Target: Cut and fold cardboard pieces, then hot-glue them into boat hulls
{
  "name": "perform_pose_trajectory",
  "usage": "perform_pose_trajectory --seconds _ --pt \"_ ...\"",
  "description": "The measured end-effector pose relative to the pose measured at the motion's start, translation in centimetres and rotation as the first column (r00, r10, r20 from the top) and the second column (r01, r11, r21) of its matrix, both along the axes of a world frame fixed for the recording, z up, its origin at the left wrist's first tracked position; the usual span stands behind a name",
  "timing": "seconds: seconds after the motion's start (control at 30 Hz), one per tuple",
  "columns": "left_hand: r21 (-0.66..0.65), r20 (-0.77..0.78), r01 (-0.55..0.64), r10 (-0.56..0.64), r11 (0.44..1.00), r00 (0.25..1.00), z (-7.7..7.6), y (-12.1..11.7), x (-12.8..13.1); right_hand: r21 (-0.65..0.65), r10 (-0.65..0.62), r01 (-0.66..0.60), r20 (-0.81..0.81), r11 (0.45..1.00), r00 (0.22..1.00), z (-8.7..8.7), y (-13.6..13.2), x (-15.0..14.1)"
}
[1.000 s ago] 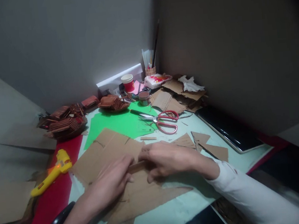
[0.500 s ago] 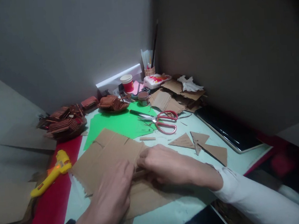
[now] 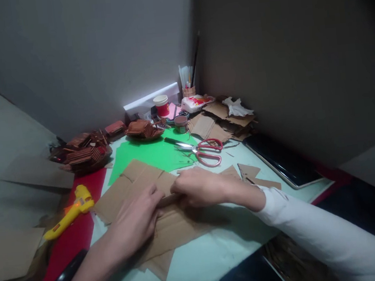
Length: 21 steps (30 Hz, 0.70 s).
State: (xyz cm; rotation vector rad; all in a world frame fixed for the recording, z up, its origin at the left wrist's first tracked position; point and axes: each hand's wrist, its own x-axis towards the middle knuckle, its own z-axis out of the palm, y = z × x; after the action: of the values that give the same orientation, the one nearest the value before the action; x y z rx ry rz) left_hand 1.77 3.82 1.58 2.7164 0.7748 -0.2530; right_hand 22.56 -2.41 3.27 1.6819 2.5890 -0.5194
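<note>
A creased brown cardboard piece (image 3: 170, 232) lies low on the table in front of me, one side raised in a narrow folded edge. My left hand (image 3: 138, 218) grips that edge from the left, its fingers closed and their tips partly hidden. Close beside it, my right hand (image 3: 201, 187) pinches the same edge, with the thumb underneath. Just beyond both hands rests another flat cardboard sheet (image 3: 128, 186) with pen-like marks along its far side. A pointed cardboard scrap (image 3: 162, 264) sticks out beneath the near side of the held piece.
Left is a yellow glue gun (image 3: 71, 211) with an orange light. Red-handled scissors (image 3: 196, 149) lie by green paper (image 3: 142, 151). Cardboard offcuts (image 3: 250, 170) and a black glossy tablet-like slab (image 3: 280, 160) are right. Brown-painted pieces (image 3: 86, 154), a paint jar (image 3: 181, 123) and a cup (image 3: 161, 106) stand behind.
Both hands have moved slightly away from me along with the cardboard. The held edge shows more between them, and more of the pointed scrap below is exposed. The view has shifted a little.
</note>
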Motion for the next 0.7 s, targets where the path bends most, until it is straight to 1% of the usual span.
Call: perform_pose_trajectory --seconds 0.1,0.17,0.23,0.37,0.5,0.6,0.7 --pt "-0.038 -0.018 0.002 -0.003 0.999 1.000 -0.6 0.3 -0.2 -0.089 0.031 -0.030 -0.001 0.996 1.000 -0.8 0.8 0.0" --pt "-0.027 -0.027 -0.010 0.009 1.000 1.000 -0.9 0.2 -0.2 -0.152 0.054 -0.052 0.007 0.987 0.999 -1.1 1.2 0.0" --pt "-0.004 -0.032 -0.025 0.025 1.000 0.999 -1.0 0.2 0.0 -0.173 0.057 -0.052 0.026 0.984 0.998 -1.2 1.4 -0.1" --pt "0.031 -0.019 -0.040 0.041 0.999 0.999 -0.8 0.3 0.0 -0.104 0.030 -0.024 0.054 0.994 0.998 -1.4 1.5 -0.4" --pt "0.024 -0.013 0.002 -0.001 1.000 1.000 -0.8 0.2 -0.5 -0.064 0.021 -0.017 0.058 0.998 0.998 -1.9 1.4 -0.8" --pt "0.054 -0.026 0.018 -0.016 0.998 1.000 -0.9 -0.7 -0.7 -0.003 -0.009 0.009 0.055 1.000 0.998 -1.9 0.5 -1.6" --pt "0.110 -0.054 0.006 0.000 0.994 0.999 -0.8 -1.8 -0.4 0.051 -0.065 0.062 0.055 0.997 0.996 -1.5 -0.8 -2.6"
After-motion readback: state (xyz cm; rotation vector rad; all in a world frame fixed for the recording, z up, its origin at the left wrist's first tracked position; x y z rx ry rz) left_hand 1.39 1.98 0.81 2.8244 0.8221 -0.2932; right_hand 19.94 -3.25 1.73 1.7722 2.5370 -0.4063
